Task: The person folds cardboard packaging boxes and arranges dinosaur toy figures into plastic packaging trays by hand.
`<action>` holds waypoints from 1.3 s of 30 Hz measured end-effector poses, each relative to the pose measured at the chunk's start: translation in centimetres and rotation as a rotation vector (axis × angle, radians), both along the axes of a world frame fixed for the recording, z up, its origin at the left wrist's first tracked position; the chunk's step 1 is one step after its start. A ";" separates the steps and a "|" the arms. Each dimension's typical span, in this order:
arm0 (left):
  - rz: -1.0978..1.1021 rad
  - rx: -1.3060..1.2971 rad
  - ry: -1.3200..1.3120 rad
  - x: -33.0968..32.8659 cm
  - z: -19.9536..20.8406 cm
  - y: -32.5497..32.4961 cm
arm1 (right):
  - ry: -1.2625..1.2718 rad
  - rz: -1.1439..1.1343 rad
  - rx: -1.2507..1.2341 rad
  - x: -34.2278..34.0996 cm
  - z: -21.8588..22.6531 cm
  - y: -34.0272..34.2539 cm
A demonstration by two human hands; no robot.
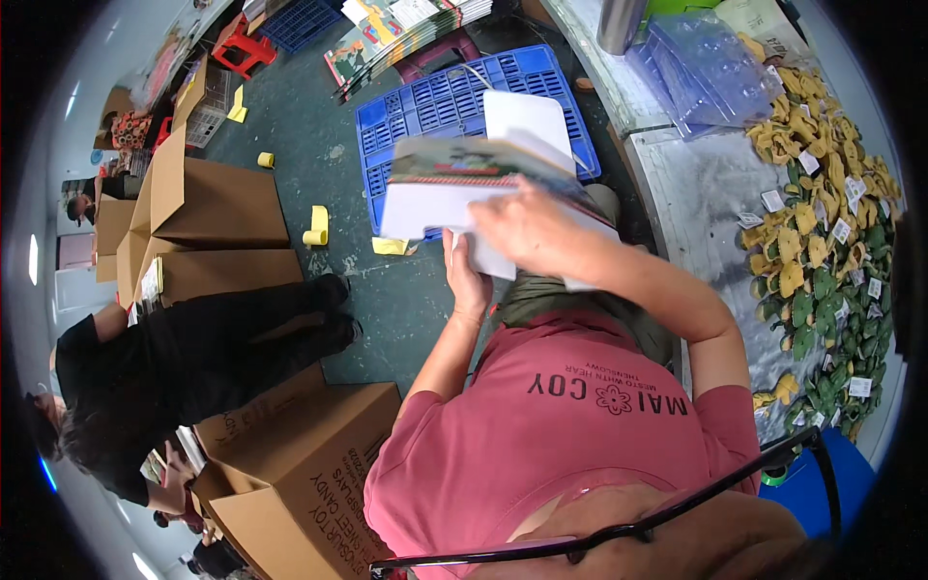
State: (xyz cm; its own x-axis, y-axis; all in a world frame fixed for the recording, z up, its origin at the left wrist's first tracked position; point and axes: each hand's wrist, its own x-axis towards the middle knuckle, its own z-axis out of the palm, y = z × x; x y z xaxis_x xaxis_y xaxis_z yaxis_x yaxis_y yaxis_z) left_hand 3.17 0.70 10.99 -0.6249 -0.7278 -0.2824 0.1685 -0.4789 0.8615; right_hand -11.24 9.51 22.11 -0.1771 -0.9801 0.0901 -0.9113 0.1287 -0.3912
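Note:
In front of me I hold a printed cardboard piece (425, 208), white on the near side, with a coloured picture along its far part. It looks partly folded, and its far edge is smeared by motion. My left hand (467, 277) grips its lower edge from below, thumb up; the other fingers are partly hidden. Across the white face lies my right hand (522, 227), its fingers bent against the card and slightly blurred. Just beyond, a white card (527, 121) rests on a blue plastic crate (425, 118).
Printed cardboard sheets (401, 39) are stacked beyond the crate. On my right, a metal table (710, 184) bears yellow and green small toys (822, 290) with white tags and clear plastic packs (706, 72). Brown cartons (227, 203) and a co-worker in black (193, 338) are at left.

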 end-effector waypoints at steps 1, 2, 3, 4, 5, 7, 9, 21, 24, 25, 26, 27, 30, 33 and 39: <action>0.010 0.042 0.066 0.2 -0.6 -0.5 | -0.109 -0.015 -0.073 1.7 -0.2 -0.6; 0.013 0.086 0.138 0.2 -1.3 -0.7 | -0.212 -0.034 -0.146 3.2 -1.0 -1.0; 0.010 0.212 0.167 0.4 -2.1 -1.6 | -0.210 -0.063 -0.282 4.2 -2.1 -1.1; 0.084 0.228 0.151 -1.0 -0.1 -1.0 | -0.208 -0.088 -0.303 3.7 -3.1 -0.3; 0.088 0.199 0.139 -0.4 -0.1 -1.9 | -0.378 -0.007 -0.334 3.4 -3.5 -0.2; 0.182 0.138 0.079 1.4 -1.2 -4.2 | -0.537 0.034 -0.353 2.9 -3.9 0.1; 0.144 0.247 0.220 1.1 2.8 -3.7 | -0.388 -0.046 -0.145 1.8 -1.6 2.4; -0.090 -0.018 0.286 -5.3 11.4 -3.1 | -0.538 -0.639 -0.322 -4.4 -0.4 7.6; -0.138 -0.079 0.295 -6.4 13.3 -2.4 | -1.592 -0.384 -0.419 -5.3 0.6 8.5; -0.155 -0.097 0.298 -6.7 13.9 -2.2 | -1.744 -0.392 -0.423 -5.7 0.4 8.8; -0.173 -0.117 0.309 -7.1 14.6 -1.9 | -1.894 -0.394 -0.426 -6.1 0.6 9.2; -0.186 -0.129 0.316 -7.3 15.1 -1.8 | -1.893 -0.352 -0.566 -5.9 2.9 10.0; -0.242 -0.167 0.347 -8.5 16.6 -0.9 | -1.691 -0.218 -0.842 -5.8 8.6 13.2; -0.316 -0.199 0.377 -9.5 18.0 0.6 | -1.565 -0.085 -0.963 -6.3 12.0 17.4; -0.504 -0.258 0.451 -12.8 21.8 4.6 | -1.384 -0.175 -1.204 -6.6 16.4 26.5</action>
State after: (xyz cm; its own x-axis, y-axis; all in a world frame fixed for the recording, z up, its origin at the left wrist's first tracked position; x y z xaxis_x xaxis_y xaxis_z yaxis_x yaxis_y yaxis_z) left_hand -9.61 5.26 32.78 -0.9173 -0.3290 0.2244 0.3468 -0.3829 0.8562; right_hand -17.80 35.97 38.54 -0.8064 -0.4672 0.3625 0.0954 -0.7079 -0.6999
